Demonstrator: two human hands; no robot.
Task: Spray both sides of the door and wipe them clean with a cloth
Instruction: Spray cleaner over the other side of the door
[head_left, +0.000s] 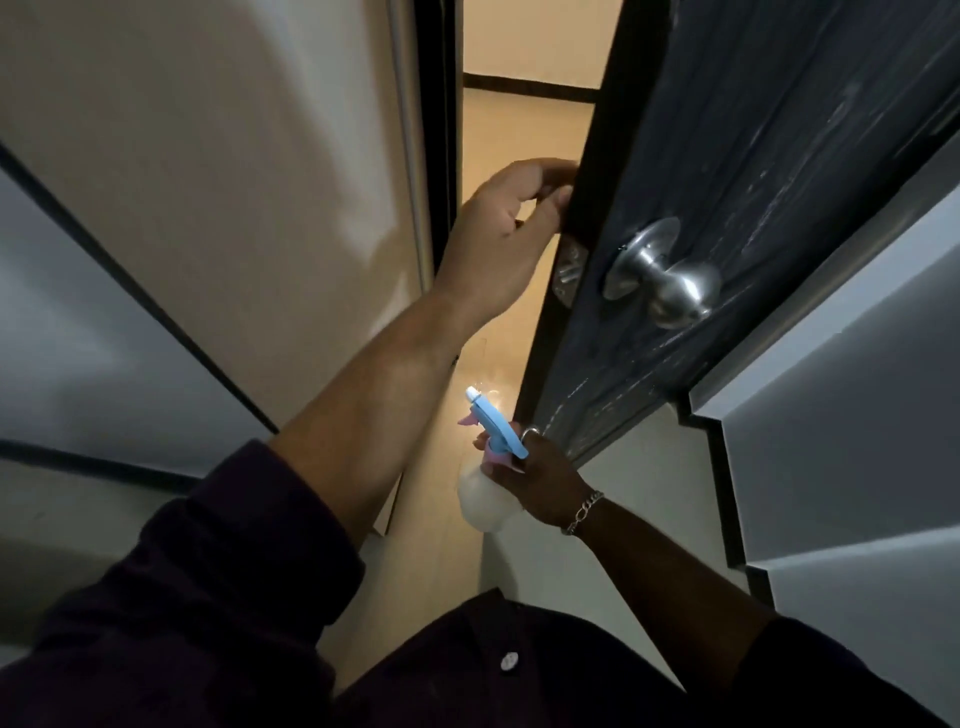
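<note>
The dark wooden door (753, 156) stands partly ajar, with pale streaks across the face turned toward me. My left hand (506, 234) grips the door's free edge just above the metal latch plate (570, 270), its fingers curled round to the far side. A silver round knob (670, 280) sticks out of the near face. Lower down, my right hand (535, 475) holds a spray bottle (491, 467) with a blue and pink trigger head and a white body, nozzle pointing up and left, close to the door's edge. No cloth is in view.
A dark door frame (441, 130) stands left of the gap, with a pale wall (208, 182) beside it. Through the gap a lit beige floor (519, 145) shows, ending at a dark skirting. A grey wall with a dark stepped edge (831, 415) rises on the right.
</note>
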